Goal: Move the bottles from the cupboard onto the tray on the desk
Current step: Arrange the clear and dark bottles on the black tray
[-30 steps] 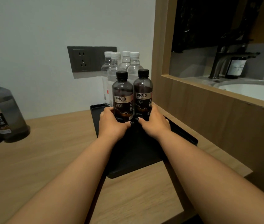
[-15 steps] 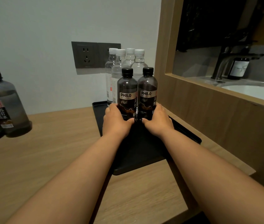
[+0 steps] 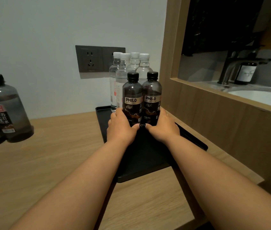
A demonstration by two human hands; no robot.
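Her left hand (image 3: 121, 128) and right hand (image 3: 163, 127) each wrap a smooth dark plastic PH8.0 bottle (image 3: 132, 100), the second dark bottle (image 3: 152, 99) touching it. Both stand upright on the matte black rectangular tray (image 3: 148, 156). Clear white-capped bottles (image 3: 131, 68) crowd at twelve o'clock.

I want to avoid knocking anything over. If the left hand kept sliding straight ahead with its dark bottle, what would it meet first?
Most likely the clear bottles standing just behind the left dark bottle that the left hand grips on the tray. The gap between them is hard to judge from this angle.
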